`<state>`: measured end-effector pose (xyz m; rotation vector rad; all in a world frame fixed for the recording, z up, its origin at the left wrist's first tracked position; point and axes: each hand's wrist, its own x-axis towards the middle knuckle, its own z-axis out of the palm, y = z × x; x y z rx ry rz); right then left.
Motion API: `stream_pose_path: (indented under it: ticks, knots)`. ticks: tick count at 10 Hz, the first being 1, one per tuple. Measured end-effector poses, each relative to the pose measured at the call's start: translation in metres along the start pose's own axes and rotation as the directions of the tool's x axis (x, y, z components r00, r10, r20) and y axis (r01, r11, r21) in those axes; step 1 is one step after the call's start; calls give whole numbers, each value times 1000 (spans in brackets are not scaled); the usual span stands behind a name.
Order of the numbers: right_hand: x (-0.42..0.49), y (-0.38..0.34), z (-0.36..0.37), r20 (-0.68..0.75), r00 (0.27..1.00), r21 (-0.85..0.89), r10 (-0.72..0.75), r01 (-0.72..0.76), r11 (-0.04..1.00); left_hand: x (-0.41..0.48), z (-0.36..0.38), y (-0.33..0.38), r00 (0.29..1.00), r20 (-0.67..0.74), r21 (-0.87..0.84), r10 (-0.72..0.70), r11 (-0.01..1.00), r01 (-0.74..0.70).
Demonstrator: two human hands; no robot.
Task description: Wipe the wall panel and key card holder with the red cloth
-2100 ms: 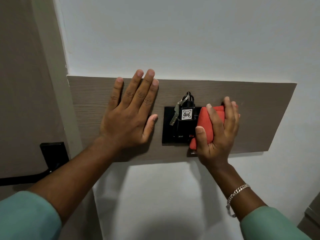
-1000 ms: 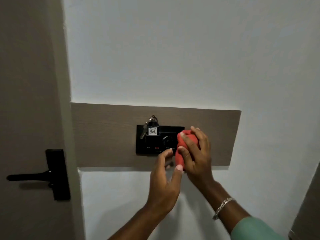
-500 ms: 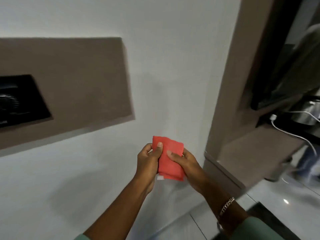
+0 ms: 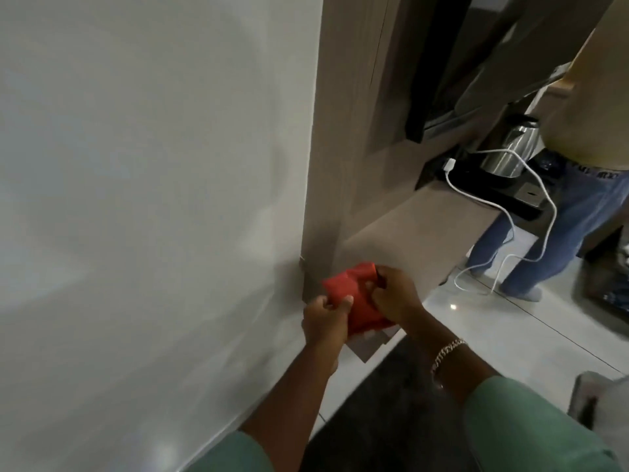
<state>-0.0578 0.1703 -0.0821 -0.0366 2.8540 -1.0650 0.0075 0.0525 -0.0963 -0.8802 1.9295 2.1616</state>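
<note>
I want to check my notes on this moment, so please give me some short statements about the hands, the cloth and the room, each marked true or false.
1. Both the left hand and the right hand hold the red cloth. True.
2. The cloth is pressed flat on the white wall. False: it is held in the air, clear of the wall.
3. A bracelet is on the right wrist. True.
4. The white charging cable lies coiled on the counter. False: it hangs down to the floor.

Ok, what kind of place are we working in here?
Probably a hotel room entry: a steel kettle on a black tray, a built-in wood-look counter, and glossy floor tiles.
</note>
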Motion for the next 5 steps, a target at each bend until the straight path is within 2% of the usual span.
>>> stream_pose_path:
  ticks: [1, 2, 3, 4, 5]
  knots:
    - [54, 18, 8, 36, 997, -172, -62, 67, 983, 29, 5, -15, 982, 178, -164, -65, 982, 95]
    - [73, 24, 12, 86, 994, -225, -74, 91, 970, 36, -2, -20, 976, 216, -98, -32, 994, 54]
    - [79, 25, 16, -18, 999, -220, -51, 46, 974, 42, -30, -17, 979, 145, 302, 142, 936, -181]
    - [64, 16, 21, -170, 983, -265, -76, 28, 964, 39, -57, -5, 951, 100, 482, 292, 822, -303]
    - [26, -9, 22, -211, 935, -379, -284, 189, 906, 19, -95, 19, 890, 104, 621, 445, 669, -408]
